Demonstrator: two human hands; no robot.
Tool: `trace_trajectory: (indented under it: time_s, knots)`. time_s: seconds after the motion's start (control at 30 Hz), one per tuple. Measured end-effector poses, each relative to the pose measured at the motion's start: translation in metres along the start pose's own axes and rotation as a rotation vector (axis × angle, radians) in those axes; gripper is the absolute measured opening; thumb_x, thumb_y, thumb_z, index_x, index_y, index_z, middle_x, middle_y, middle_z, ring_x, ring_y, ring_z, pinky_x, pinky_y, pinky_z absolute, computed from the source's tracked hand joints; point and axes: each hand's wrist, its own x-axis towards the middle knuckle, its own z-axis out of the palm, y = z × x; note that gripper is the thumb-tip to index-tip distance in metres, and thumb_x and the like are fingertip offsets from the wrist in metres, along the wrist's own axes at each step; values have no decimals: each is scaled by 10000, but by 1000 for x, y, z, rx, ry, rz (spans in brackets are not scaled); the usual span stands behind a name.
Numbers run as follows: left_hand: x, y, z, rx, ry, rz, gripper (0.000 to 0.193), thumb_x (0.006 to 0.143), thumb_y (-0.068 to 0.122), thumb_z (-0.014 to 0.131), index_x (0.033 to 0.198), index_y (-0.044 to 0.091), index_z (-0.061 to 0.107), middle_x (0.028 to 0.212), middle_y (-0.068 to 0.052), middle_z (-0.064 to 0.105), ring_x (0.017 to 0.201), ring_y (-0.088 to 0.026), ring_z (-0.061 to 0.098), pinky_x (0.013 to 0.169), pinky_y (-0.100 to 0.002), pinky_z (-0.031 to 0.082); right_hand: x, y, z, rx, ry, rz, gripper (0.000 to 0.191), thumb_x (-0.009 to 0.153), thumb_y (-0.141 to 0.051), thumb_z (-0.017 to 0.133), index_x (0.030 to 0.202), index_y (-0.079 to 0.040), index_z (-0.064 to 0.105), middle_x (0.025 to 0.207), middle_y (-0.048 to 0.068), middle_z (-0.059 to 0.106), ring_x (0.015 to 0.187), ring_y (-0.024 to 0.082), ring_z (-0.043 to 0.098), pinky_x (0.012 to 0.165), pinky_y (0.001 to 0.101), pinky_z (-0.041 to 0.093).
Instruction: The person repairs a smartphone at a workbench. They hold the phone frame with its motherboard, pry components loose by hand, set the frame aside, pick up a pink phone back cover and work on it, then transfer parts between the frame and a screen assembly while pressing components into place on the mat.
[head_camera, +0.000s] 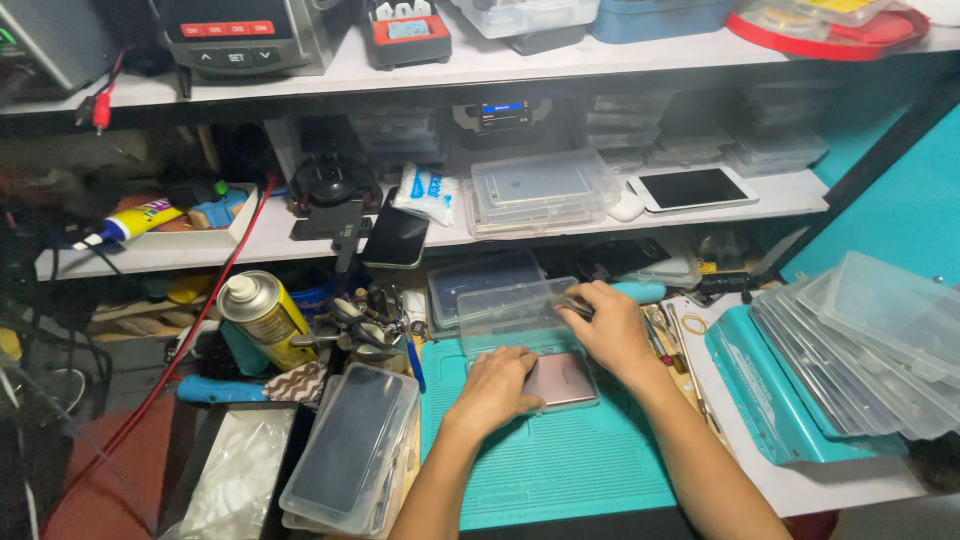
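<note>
Near the middle of the frame, the left hand (497, 388) is lying flat on a pinkish-backed phone (562, 379) that is resting on the teal mat (560, 465) covering the surface; its fingers are together and pressing down on the phone's left end, not wrapped around it. Just above, the right hand (610, 328) is reaching to the open clear plastic case (512, 312), its fingers pinching the case's right edge beside the raised lid. Judging by this, the phone is being steadied while the case is being handled, with the phone sitting at the case's lower edge. Any following move would call for a firm hold on the thin lid without sliding the phone. A yellow spray can (262, 318) is standing at left, and stacked clear cases (880, 345) are lying at right.
</note>
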Motion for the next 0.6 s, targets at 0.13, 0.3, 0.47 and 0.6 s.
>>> trace_trajectory:
  time_s: [0.13, 0.3, 0.47, 0.6]
  knots:
    - [0, 0, -3, -35, -25, -41, 723, 643, 235, 887, 1288, 23, 639, 1197, -153, 638, 1191, -358, 552, 1008, -503, 418, -6, 39, -15, -182, -172, 309, 293, 801, -331, 805, 965, -89, 785, 887, 162, 753, 850, 364, 719, 759, 467, 551]
    - [1, 2, -10, -53, -10, -55, 829, 586, 212, 911, 1329, 18, 602, 1190, -169, 621, 1179, -355, 544, 1003, -458, 437, -13, 62, -6, -168, -366, 396, 343, 722, -356, 849, 911, -74, 793, 860, 174, 754, 837, 347, 743, 795, 454, 565]
    - [-2, 0, -11, -56, 5, -37, 816, 602, 217, 910, 1323, -11, 604, 1237, -177, 646, 1194, -361, 578, 1025, -443, 445, -15, 58, 0, -207, -452, 405, 372, 673, -389, 870, 888, -98, 786, 868, 148, 772, 879, 324, 743, 825, 441, 556]
    - [-3, -1, -8, -42, 23, -31, 789, 601, 224, 919, 1294, -14, 627, 1271, -189, 646, 1211, -368, 583, 1031, -462, 430, -15, 54, -3, -226, -476, 380, 454, 628, -366, 898, 981, -120, 751, 948, 137, 762, 941, 330, 722, 840, 446, 542]
